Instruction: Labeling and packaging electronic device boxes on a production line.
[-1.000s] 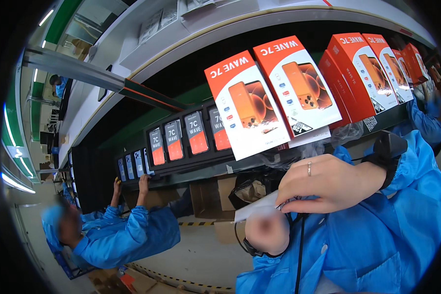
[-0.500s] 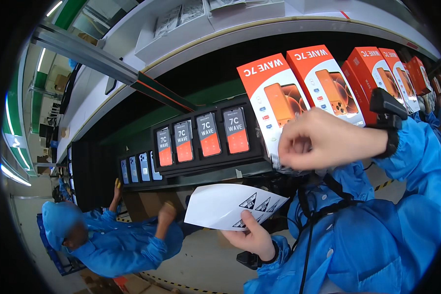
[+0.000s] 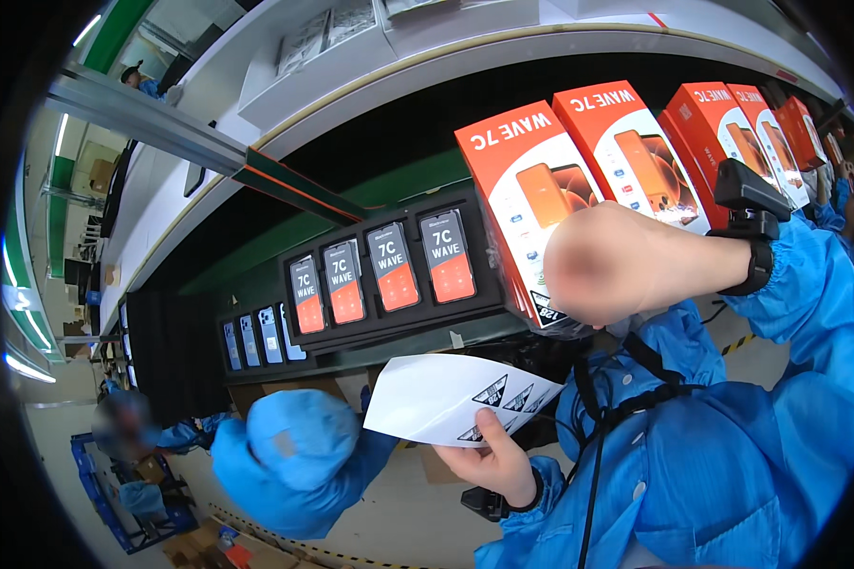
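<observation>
My left hand (image 3: 491,462) is closed on a white sticker sheet (image 3: 417,403), thumb on top. Black triangular stickers sit near the sheet's right end. My right hand (image 3: 607,264) is at the near end of an orange-and-white phone box (image 3: 520,190) that stands in front of me. Its fingers are smeared, so their grip cannot be made out. At that box's near corner, a black triangular sticker (image 3: 547,310) shows just left of the hand. A second matching box (image 3: 636,156) stands to its right, partly behind my wrist.
Left of the boxes, a black tray (image 3: 370,327) holds several phones with grey-and-orange screens. Blue phones (image 3: 269,334) lie farther left. More orange boxes (image 3: 721,123) stand at the right. A co-worker in a blue cap (image 3: 304,436) is bent over at the lower left. A metal post (image 3: 161,119) crosses the shelf.
My right hand has shifted slightly, and the triangular sticker at the box corner now shows beside it. The co-worker has moved right and bent down. My left hand keeps the sheet.
</observation>
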`<state>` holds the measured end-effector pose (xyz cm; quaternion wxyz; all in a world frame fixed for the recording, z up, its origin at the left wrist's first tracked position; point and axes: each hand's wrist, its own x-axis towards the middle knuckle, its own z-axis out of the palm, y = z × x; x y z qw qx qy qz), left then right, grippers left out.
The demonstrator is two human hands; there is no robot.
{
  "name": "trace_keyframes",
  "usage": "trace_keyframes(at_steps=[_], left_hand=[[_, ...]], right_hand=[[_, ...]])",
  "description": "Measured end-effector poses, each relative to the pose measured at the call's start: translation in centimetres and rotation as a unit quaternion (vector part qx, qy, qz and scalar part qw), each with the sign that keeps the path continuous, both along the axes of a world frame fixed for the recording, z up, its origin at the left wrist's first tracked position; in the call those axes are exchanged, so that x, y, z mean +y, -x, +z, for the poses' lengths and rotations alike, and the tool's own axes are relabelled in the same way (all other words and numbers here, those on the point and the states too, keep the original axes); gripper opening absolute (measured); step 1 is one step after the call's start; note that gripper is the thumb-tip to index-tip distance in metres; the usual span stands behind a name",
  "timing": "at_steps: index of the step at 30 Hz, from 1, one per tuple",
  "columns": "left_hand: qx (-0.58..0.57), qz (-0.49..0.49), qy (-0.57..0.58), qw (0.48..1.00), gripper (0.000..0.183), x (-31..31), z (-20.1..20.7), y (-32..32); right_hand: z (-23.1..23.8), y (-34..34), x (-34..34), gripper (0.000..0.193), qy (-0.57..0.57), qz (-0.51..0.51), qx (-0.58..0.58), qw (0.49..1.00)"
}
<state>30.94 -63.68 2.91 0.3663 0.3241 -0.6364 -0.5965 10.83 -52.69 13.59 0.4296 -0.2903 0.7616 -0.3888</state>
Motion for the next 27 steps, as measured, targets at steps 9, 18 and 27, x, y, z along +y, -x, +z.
trace_keyframes(at_steps=[9,18,27], left_hand=[[0.145,0.062,-0.068,0.985,0.054,0.9,0.0,0.0],[0.112,-0.263,-0.306,0.908,0.054,0.6,0.4,8.2],[0.134,-0.395,-0.257,0.872,0.054,11.6,5.3,9.0]], right_hand=[[-0.4,-0.6,1.6,0.032,0.055,-0.011,0.148,0.987],[-7.8,-2.5,12.6,0.062,0.236,-0.343,0.168,0.894],[0.3,-4.4,22.6,0.065,0.342,-0.405,0.29,0.797]])
